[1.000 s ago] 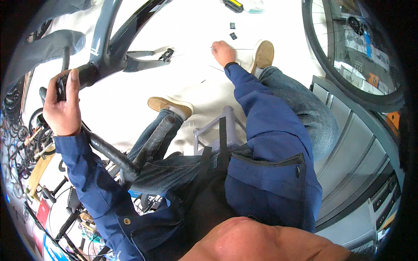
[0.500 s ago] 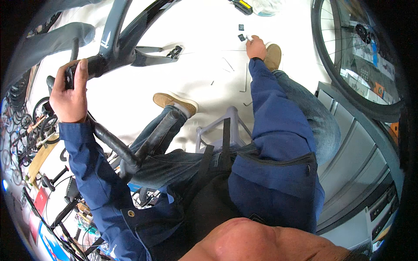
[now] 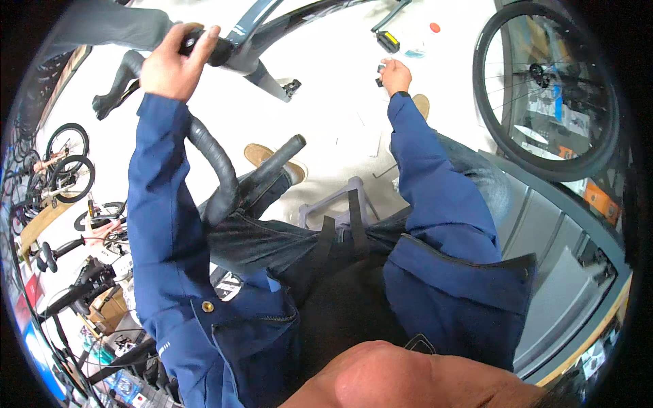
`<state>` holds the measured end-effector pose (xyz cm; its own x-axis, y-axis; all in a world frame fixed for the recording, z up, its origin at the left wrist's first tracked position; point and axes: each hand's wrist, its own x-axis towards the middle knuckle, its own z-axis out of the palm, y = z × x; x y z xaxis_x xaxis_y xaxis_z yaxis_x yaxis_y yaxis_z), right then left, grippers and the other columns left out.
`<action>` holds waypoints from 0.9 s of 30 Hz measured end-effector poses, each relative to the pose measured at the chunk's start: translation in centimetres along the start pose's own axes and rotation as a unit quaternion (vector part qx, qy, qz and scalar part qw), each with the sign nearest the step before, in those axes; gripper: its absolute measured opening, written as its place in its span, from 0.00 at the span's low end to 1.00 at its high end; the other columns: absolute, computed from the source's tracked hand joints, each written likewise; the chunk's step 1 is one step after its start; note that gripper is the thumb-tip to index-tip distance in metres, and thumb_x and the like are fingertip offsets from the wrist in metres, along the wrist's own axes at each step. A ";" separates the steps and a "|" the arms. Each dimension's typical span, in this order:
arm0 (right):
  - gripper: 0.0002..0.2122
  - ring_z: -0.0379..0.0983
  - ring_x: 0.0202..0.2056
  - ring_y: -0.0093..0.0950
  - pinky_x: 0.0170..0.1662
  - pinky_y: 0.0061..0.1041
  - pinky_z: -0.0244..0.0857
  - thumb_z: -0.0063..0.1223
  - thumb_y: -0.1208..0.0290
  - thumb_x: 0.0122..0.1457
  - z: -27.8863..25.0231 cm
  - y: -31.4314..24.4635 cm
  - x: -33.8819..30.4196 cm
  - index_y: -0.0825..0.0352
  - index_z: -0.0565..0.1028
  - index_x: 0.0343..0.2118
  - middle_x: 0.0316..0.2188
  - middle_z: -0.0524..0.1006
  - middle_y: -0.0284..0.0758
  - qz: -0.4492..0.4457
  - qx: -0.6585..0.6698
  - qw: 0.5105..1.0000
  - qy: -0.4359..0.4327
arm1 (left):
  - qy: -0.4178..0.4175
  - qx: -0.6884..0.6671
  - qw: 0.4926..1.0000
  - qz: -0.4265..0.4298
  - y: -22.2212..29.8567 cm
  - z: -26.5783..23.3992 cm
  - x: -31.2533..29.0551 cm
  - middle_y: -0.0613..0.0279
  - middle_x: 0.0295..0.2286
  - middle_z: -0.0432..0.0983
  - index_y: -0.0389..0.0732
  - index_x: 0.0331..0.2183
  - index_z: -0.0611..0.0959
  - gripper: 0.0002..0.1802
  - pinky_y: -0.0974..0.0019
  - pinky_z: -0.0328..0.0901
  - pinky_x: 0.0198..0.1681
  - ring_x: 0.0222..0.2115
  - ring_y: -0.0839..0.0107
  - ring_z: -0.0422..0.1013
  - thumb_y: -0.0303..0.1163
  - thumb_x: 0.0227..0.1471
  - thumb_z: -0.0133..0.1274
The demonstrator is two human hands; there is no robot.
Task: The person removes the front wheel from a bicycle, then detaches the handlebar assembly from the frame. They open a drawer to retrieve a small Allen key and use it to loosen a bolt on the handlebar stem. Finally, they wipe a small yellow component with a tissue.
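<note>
At the upper left my left hand [image 3: 171, 68] is wrapped round the black handlebar stem [image 3: 216, 53] at the front of a dark grey bicycle frame [image 3: 272, 32]. The drop handlebar [image 3: 219, 160], wrapped in black tape, curves down beside my left forearm. My right hand [image 3: 396, 77] reaches low toward the white floor, its fingers pinched together. What they hold, if anything, I cannot make out. Small black pieces [image 3: 379, 82] lie right by its fingertips, partly hidden. Just beyond is a black pedal with yellow [image 3: 388, 42].
A spoked wheel [image 3: 484, 95] stands at the right above a grey cabinet [image 3: 551, 265]. A pale stool [image 3: 330, 204] is between my legs. Hex keys [image 3: 378, 143] lie on the floor. A red round object [image 3: 434, 28] lies farther off. Several bicycles [image 3: 71, 170] crowd the left side.
The view has shifted. My left hand stays on the stem, which now appears higher and farther right. My right hand has come closer to the small black pieces and covers part of them.
</note>
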<state>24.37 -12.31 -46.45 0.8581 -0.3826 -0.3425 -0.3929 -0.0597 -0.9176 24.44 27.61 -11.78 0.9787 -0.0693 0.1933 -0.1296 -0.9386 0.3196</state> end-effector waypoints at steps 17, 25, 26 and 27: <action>0.19 0.65 0.20 0.14 0.25 0.15 0.61 0.50 0.52 0.71 -3.2 -31.0 -25.0 0.66 0.79 0.36 0.20 0.71 0.22 -0.182 0.088 0.865 -0.460 | 0.117 -0.118 0.973 0.158 3.7 -7.2 -7.0 0.48 0.45 0.81 0.40 0.50 0.82 0.21 0.56 0.70 0.51 0.47 0.49 0.77 0.42 0.61 0.60; 0.12 0.71 0.25 0.16 0.29 0.20 0.66 0.52 0.62 0.71 -2.6 -30.1 -33.9 0.67 0.79 0.39 0.25 0.77 0.26 -0.168 0.073 0.830 -0.527 | 0.057 -0.461 0.878 0.113 15.9 -7.4 -20.2 0.57 0.44 0.81 0.34 0.53 0.79 0.18 0.65 0.68 0.53 0.45 0.69 0.75 0.24 0.62 0.53; 0.12 0.74 0.28 0.19 0.32 0.22 0.69 0.52 0.63 0.70 -2.0 -29.4 -34.8 0.69 0.79 0.41 0.27 0.79 0.29 -0.268 0.066 0.825 -0.493 | 0.083 -0.479 0.868 0.102 17.0 -6.7 -21.3 0.56 0.44 0.81 0.33 0.51 0.79 0.16 0.66 0.69 0.52 0.44 0.69 0.76 0.24 0.62 0.53; 0.12 0.76 0.31 0.22 0.35 0.25 0.72 0.52 0.65 0.70 -1.7 -28.5 -35.6 0.71 0.79 0.42 0.29 0.81 0.31 -0.359 0.061 0.813 -0.455 | 0.110 -0.499 0.855 0.093 17.8 -6.1 -22.1 0.54 0.43 0.81 0.32 0.49 0.79 0.14 0.67 0.70 0.51 0.44 0.70 0.76 0.24 0.63 0.52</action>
<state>4.43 1.44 -7.72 0.7631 0.5530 0.3344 0.3055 0.1473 -0.9407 -0.46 14.49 -4.70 0.8872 -0.0182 0.4611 -0.4581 -0.1556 0.8752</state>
